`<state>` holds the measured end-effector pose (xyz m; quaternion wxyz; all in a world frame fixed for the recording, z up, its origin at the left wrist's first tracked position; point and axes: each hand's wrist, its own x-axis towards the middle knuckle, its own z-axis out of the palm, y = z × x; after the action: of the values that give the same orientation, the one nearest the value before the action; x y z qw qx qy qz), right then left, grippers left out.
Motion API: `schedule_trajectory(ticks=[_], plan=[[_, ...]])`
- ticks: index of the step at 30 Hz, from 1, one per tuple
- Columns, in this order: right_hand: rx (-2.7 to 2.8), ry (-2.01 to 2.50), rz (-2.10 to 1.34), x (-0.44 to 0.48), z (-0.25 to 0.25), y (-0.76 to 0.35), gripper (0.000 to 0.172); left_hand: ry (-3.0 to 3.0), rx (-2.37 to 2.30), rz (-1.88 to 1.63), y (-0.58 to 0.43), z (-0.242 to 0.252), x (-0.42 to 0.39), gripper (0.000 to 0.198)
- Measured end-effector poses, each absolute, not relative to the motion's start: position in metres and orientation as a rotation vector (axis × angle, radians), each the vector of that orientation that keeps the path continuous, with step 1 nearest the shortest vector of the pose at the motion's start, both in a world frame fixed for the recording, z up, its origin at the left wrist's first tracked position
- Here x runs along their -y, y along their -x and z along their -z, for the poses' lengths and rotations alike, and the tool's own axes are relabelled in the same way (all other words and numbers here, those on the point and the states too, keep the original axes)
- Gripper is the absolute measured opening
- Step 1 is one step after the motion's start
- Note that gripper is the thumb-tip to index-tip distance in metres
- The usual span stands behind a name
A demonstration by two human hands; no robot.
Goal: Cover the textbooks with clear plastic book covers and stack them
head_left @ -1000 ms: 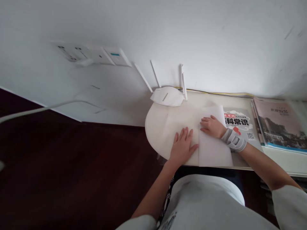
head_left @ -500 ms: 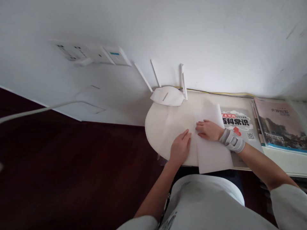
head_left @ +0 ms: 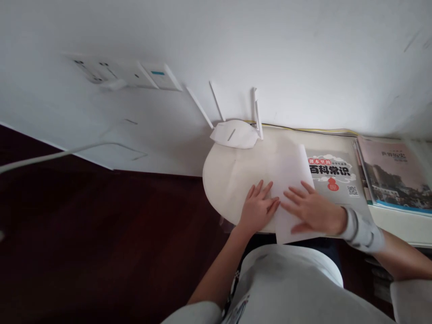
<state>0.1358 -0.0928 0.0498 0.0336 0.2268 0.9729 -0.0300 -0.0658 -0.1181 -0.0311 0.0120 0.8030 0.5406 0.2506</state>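
**Head view: two flat hands on a white sheet**

Head camera looks down on a pale table (head_left: 222,180) with a rounded left end, set against a white wall. A folded white sheet (head_left: 292,168) lies on it, its near corner hanging just past the table's front edge. The left hand (head_left: 258,208) rests palm down at the sheet's left edge, fingers spread and flat, gripping nothing. The right hand (head_left: 312,209) lies flat on the sheet's lower part, fingers spread and pointing left, also pinching nothing; a grey wrist brace (head_left: 362,227) wraps its wrist. The two hands nearly meet at the fingertips.

Just right of the sheet lies a grey book (head_left: 332,173), partly under it, then a pink book (head_left: 393,173). A white router (head_left: 234,132) stands by the wall. Sockets (head_left: 118,74) sit on the wall to the left.
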Motion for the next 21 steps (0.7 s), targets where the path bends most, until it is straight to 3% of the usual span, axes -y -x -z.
schedule_trajectory(ticks=[2, 7, 14, 21], plan=[[-3.000, -0.540, 0.129, 0.116, -0.046, -0.148, 0.067, -2.488, -1.700, -0.788, 0.066, 0.030, 0.118, 0.028], [-3.052, -0.648, -0.061, 0.132, -0.028, -0.153, 0.033, -2.425, -1.778, -0.821, 0.067, 0.031, 0.117, 0.030], [-3.052, -0.934, -0.268, 0.139, -0.021, -0.134, 0.028, -2.322, -1.819, -0.734, 0.071, 0.036, 0.116, 0.032], [-3.013, -1.108, -0.345, 0.147, -0.009, -0.123, 0.029, -2.300, -1.731, -0.553, 0.081, 0.037, 0.117, 0.055]])
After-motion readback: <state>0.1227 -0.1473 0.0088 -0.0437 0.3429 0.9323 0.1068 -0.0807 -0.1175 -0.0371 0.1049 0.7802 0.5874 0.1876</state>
